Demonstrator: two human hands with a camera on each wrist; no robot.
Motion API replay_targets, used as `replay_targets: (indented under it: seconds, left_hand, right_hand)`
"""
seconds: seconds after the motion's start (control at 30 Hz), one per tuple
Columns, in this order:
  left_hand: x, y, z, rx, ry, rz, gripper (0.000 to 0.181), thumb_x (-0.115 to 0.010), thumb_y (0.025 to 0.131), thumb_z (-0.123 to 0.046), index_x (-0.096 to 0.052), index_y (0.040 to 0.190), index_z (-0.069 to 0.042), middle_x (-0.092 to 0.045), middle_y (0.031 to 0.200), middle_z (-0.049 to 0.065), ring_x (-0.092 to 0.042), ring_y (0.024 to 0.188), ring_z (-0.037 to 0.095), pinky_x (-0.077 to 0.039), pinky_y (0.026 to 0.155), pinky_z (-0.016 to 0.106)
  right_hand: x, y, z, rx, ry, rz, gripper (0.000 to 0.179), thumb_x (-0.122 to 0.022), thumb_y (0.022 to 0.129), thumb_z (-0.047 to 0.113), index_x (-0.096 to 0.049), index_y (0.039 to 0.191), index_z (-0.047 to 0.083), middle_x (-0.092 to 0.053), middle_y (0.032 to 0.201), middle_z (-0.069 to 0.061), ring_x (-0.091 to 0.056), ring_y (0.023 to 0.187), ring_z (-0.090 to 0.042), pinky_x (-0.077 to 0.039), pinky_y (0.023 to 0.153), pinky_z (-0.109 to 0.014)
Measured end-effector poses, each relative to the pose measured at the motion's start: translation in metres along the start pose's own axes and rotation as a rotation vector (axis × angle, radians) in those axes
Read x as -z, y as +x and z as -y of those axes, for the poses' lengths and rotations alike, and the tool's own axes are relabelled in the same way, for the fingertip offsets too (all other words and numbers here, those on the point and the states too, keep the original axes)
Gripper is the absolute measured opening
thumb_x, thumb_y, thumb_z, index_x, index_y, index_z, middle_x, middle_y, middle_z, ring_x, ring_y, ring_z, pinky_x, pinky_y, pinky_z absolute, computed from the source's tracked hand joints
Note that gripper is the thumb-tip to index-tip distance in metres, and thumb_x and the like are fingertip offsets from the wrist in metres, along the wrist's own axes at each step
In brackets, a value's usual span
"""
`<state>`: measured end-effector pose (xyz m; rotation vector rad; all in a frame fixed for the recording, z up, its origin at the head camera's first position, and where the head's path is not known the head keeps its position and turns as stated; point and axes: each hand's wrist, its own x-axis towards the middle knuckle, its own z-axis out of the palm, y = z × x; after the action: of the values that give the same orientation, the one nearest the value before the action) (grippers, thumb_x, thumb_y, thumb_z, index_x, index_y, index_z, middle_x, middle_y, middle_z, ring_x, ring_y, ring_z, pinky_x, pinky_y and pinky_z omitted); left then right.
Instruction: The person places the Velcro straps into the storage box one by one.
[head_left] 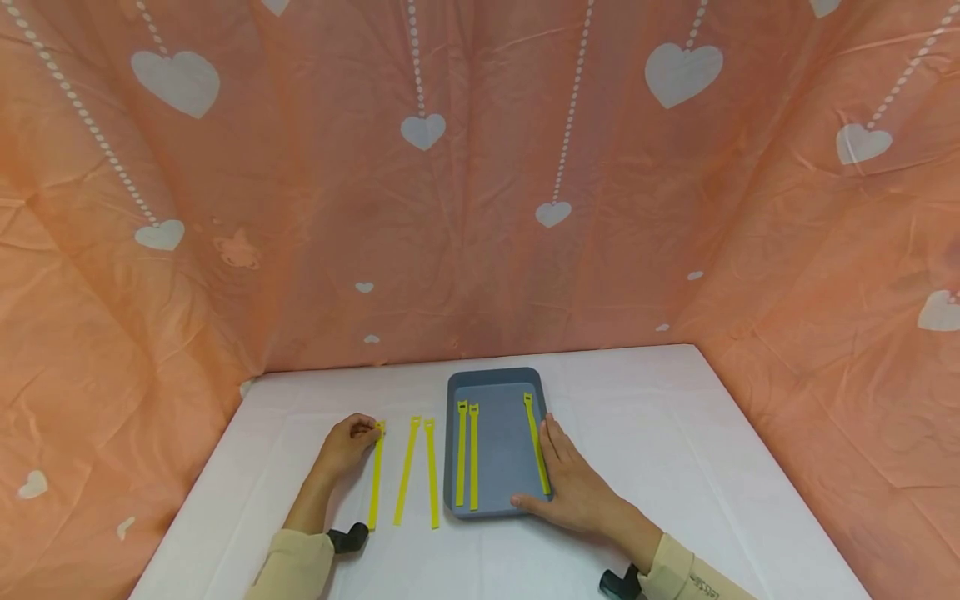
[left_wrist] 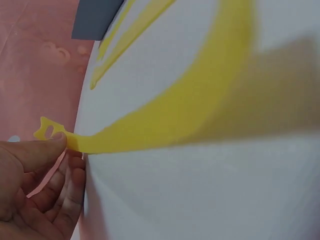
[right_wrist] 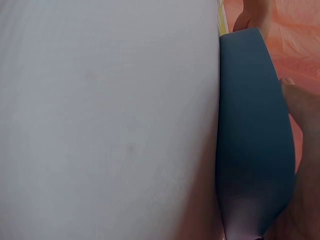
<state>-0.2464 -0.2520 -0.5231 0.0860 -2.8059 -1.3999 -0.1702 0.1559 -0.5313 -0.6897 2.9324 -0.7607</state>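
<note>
My left hand pinches the slotted head of a yellow hook-and-loop cable tie between thumb and fingers. In the left wrist view this tie bends up toward the camera at its far end. Two more yellow ties lie side by side on the table, just right of it. A grey-blue tray holds two ties at its left side and one tie at its right. With fingers straight, my right hand rests against the tray's right side, its thumb at the front right corner.
White cloth covers the table. Orange-pink curtains with white hearts hang behind it and along both sides. Each wrist carries a small black camera mount.
</note>
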Motion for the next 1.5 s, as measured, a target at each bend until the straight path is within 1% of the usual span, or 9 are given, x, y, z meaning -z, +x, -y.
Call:
replay_targets:
  seconds: [0.1, 0.23, 0.37, 0.63, 0.8, 1.0, 1.1, 1.3, 1.5]
  left_hand:
    - [0.000, -0.001, -0.001, 0.000, -0.023, 0.001, 0.018, -0.071, 0.102, -0.006, -0.068, 0.114, 0.008, -0.073, 0.103, 0.016, -0.062, 0.087, 0.013, -0.052, 0.075, 0.023]
    - [0.000, -0.002, -0.002, 0.009, -0.100, 0.014, 0.018, -0.069, 0.103, -0.003, -0.066, 0.115, 0.010, -0.073, 0.103, 0.020, -0.066, 0.082, 0.013, -0.055, 0.069, 0.023]
    - [0.003, -0.004, -0.003, 0.027, -0.152, 0.015, 0.019, -0.068, 0.103, -0.003, -0.064, 0.117, 0.010, -0.073, 0.103, 0.019, -0.068, 0.078, 0.013, -0.057, 0.066, 0.023]
    - [0.012, -0.005, -0.013, -0.004, -0.185, 0.008, 0.024, -0.067, 0.105, -0.003, -0.062, 0.123, 0.012, -0.070, 0.113, 0.027, -0.073, 0.084, 0.019, -0.064, 0.070, 0.029]
    - [0.019, -0.007, -0.023, -0.036, -0.160, -0.015, 0.024, -0.066, 0.106, -0.005, -0.063, 0.124, 0.011, -0.070, 0.114, 0.028, -0.074, 0.087, 0.021, -0.066, 0.075, 0.033]
    - [0.023, -0.010, -0.038, -0.052, -0.164, -0.033, 0.024, -0.064, 0.109, -0.008, -0.063, 0.126, 0.009, -0.070, 0.116, 0.025, -0.075, 0.095, 0.025, -0.066, 0.084, 0.039]
    - [0.024, -0.010, -0.045, -0.068, -0.178, -0.049, 0.024, -0.064, 0.109, -0.009, -0.063, 0.126, 0.008, -0.070, 0.118, 0.025, -0.075, 0.098, 0.025, -0.065, 0.086, 0.037]
    - [0.027, -0.013, -0.061, -0.097, -0.200, -0.071, 0.023, -0.065, 0.109, -0.010, -0.063, 0.125, 0.006, -0.071, 0.119, 0.024, -0.073, 0.095, 0.017, -0.062, 0.083, 0.025]
    - [0.033, -0.019, -0.076, -0.132, -0.200, -0.088, 0.027, -0.064, 0.110, -0.015, -0.063, 0.128, 0.005, -0.070, 0.122, 0.025, -0.075, 0.101, 0.023, -0.063, 0.087, 0.028]
  right_hand:
    - [-0.001, 0.000, 0.000, -0.001, -0.003, -0.004, 0.125, -0.064, 0.094, 0.077, -0.011, 0.167, -0.009, -0.003, 0.177, -0.027, -0.009, 0.165, -0.040, -0.026, 0.130, -0.057]
    - [-0.002, 0.000, -0.001, -0.009, -0.013, 0.002, 0.126, -0.064, 0.093, 0.078, -0.010, 0.168, -0.008, -0.002, 0.178, -0.026, -0.008, 0.166, -0.038, -0.025, 0.130, -0.056]
    - [-0.002, 0.000, -0.002, -0.017, -0.014, 0.010, 0.127, -0.064, 0.092, 0.078, -0.009, 0.169, -0.007, -0.001, 0.178, -0.025, -0.007, 0.166, -0.037, -0.025, 0.131, -0.055]
    - [-0.002, 0.000, -0.003, -0.022, -0.015, 0.016, 0.127, -0.063, 0.093, 0.079, -0.008, 0.169, -0.006, 0.000, 0.178, -0.024, -0.005, 0.166, -0.036, -0.023, 0.131, -0.054]
    - [-0.002, 0.000, -0.003, -0.019, -0.009, 0.016, 0.127, -0.064, 0.093, 0.078, -0.008, 0.169, -0.006, 0.000, 0.178, -0.024, -0.006, 0.166, -0.037, -0.025, 0.131, -0.054]
    - [-0.002, 0.000, -0.004, -0.016, -0.006, 0.019, 0.127, -0.063, 0.093, 0.079, -0.007, 0.169, -0.006, 0.002, 0.178, -0.024, -0.005, 0.166, -0.037, -0.024, 0.131, -0.054]
    - [-0.002, 0.000, -0.004, -0.012, -0.007, 0.015, 0.127, -0.063, 0.093, 0.079, -0.007, 0.168, -0.007, 0.001, 0.178, -0.024, -0.005, 0.166, -0.037, -0.024, 0.131, -0.055]
    - [-0.003, 0.000, -0.005, -0.011, -0.014, 0.018, 0.127, -0.062, 0.093, 0.079, -0.007, 0.169, -0.007, 0.002, 0.178, -0.024, -0.005, 0.166, -0.036, -0.023, 0.131, -0.054]
    - [-0.003, 0.000, -0.005, -0.011, -0.018, 0.015, 0.128, -0.062, 0.093, 0.081, -0.008, 0.169, -0.007, 0.001, 0.178, -0.024, -0.005, 0.166, -0.036, -0.024, 0.131, -0.054]
